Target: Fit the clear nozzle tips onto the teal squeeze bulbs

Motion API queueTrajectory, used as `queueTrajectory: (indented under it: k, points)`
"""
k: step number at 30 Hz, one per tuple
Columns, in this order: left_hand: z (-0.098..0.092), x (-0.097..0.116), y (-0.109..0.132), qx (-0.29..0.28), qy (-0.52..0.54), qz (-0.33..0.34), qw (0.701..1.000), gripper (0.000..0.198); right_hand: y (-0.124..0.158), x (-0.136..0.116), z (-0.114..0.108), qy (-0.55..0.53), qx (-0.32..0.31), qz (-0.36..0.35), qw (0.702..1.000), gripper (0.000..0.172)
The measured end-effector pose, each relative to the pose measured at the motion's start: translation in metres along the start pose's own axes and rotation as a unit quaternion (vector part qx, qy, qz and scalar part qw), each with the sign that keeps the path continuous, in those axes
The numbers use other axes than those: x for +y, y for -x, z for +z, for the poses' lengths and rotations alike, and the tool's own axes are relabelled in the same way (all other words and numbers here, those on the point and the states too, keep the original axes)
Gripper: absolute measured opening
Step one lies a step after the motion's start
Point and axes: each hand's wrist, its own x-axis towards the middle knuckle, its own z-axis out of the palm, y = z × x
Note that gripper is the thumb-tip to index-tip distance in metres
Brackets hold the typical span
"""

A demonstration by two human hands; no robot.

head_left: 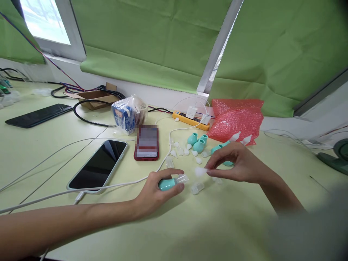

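Note:
My left hand (157,190) is closed around a teal rubber bulb (166,184) with a clear plastic tube piece (181,178) at its right end. To the right, my right hand (236,165) pinches a small translucent white tip (200,171) between thumb and finger, a short gap from the clear tube. Below that tip, a loose clear tube piece (197,187) lies on the table. Behind the hands stand several more teal bulbs (199,145), with small white tips (198,160) scattered beside them. Other teal bulbs are partly hidden behind my right hand.
A phone with a black screen (102,165) and a red-cased phone (146,143) lie left of the parts, white cables around them. Farther back are a bagged blue box (123,115), a yellow power strip (187,120) and a red bubble-wrap pouch (236,117).

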Motion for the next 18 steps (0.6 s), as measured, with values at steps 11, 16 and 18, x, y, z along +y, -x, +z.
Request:
queueTrajectory:
  k: [11,16,18]
  points:
    - [0.001,0.002,0.001,-0.004,0.018,0.026,0.999,0.027,-0.003,-0.002,0.017,0.033,-0.044,-0.057,0.997,0.014]
    - [0.002,0.001,0.002,0.001,0.009,0.024,1.0,0.027,-0.004,0.0,0.019,0.034,-0.053,-0.077,0.995,0.013]
    - [0.002,0.0,0.002,0.007,0.001,0.021,1.0,0.028,-0.005,0.002,0.02,0.037,-0.052,-0.081,0.995,0.011]
